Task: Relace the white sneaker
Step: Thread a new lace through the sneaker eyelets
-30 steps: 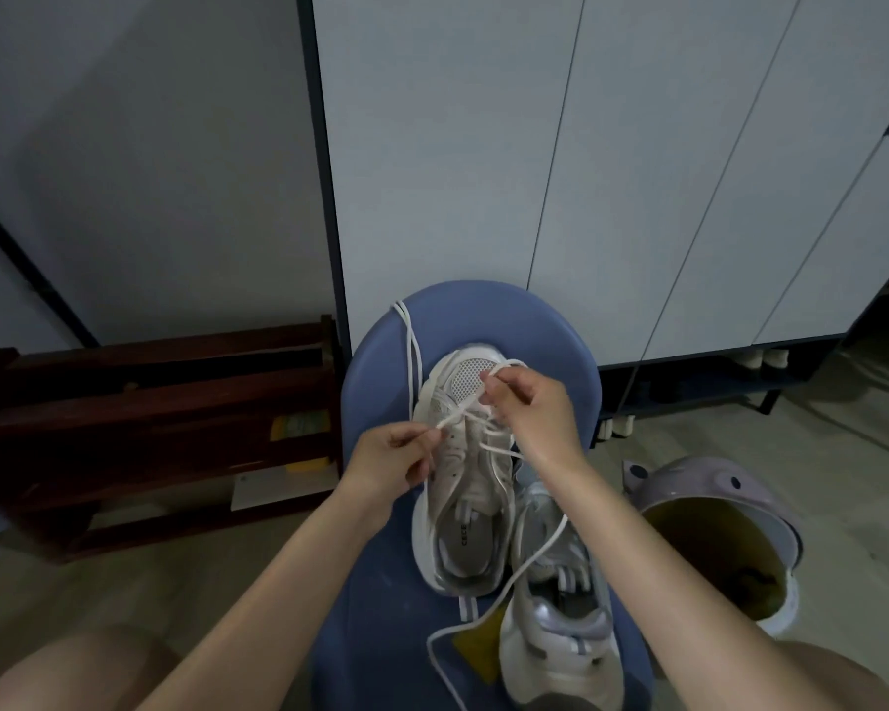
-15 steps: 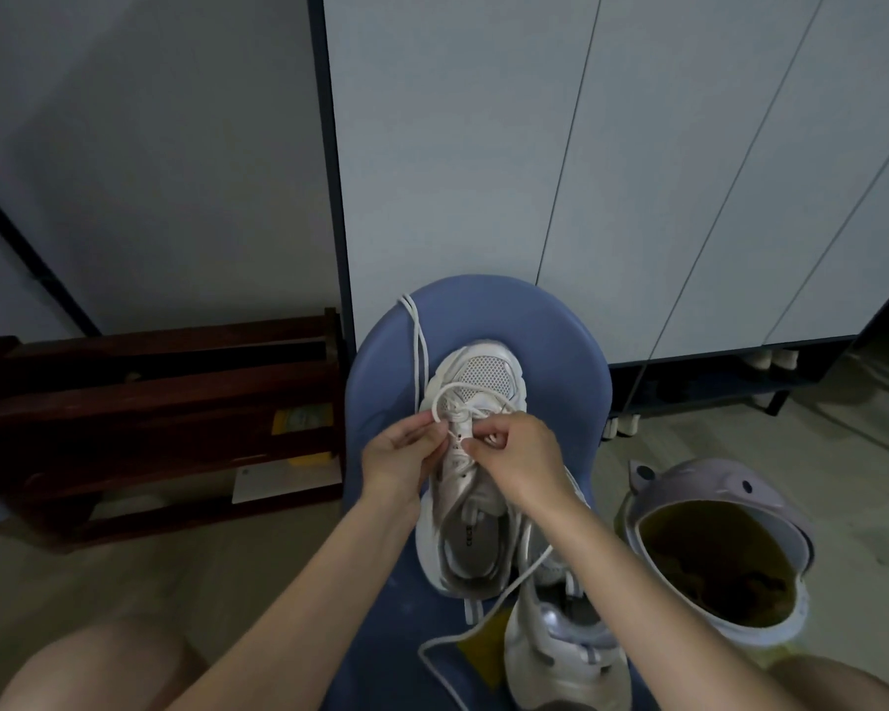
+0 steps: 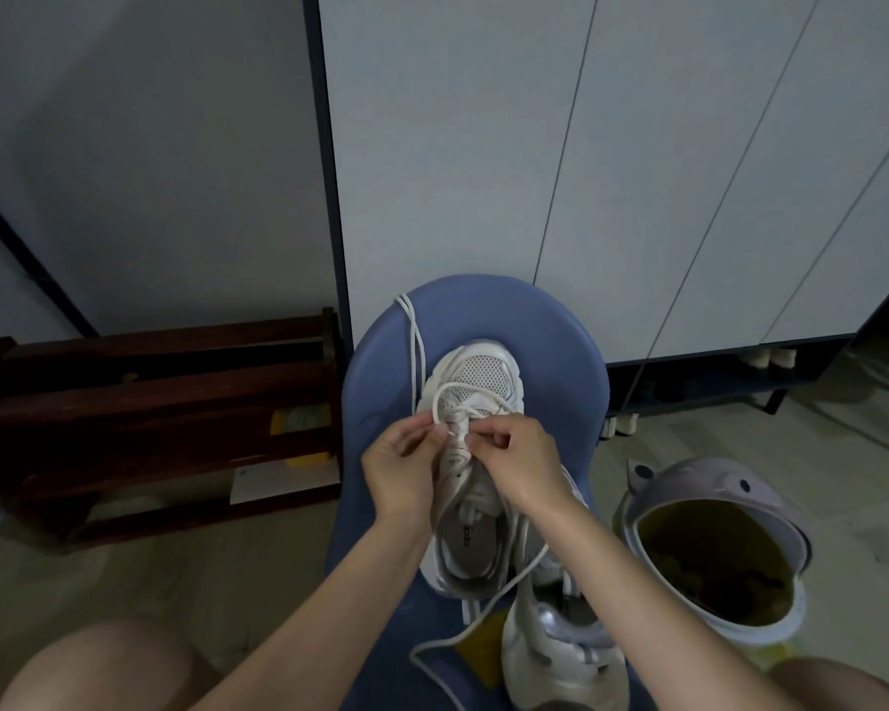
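White sneaker (image 3: pixel 476 449) sits toe-away on blue stool (image 3: pixel 560 351). Left hand (image 3: pixel 401 467) and right hand (image 3: pixel 517 461) meet over its eyelets, both pinching the shoelace (image 3: pixel 445 395), fingers curled. Lace loops just beyond the grip over the mesh toe; 1 tail runs back under the right wrist. 2nd sneaker (image 3: pixel 560 654) lies nearer, right of grip. Lilac bin (image 3: pixel 719 484) further right.

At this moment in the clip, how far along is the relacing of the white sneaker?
Early to midway, by my reading. Done: the lace loops over the toe end of the white sneaker on the blue chair. In hand: left hand and right hand pinch it at the forward eyelets. Left: the rows nearer the collar look unlaced, and long slack trails off both ends.
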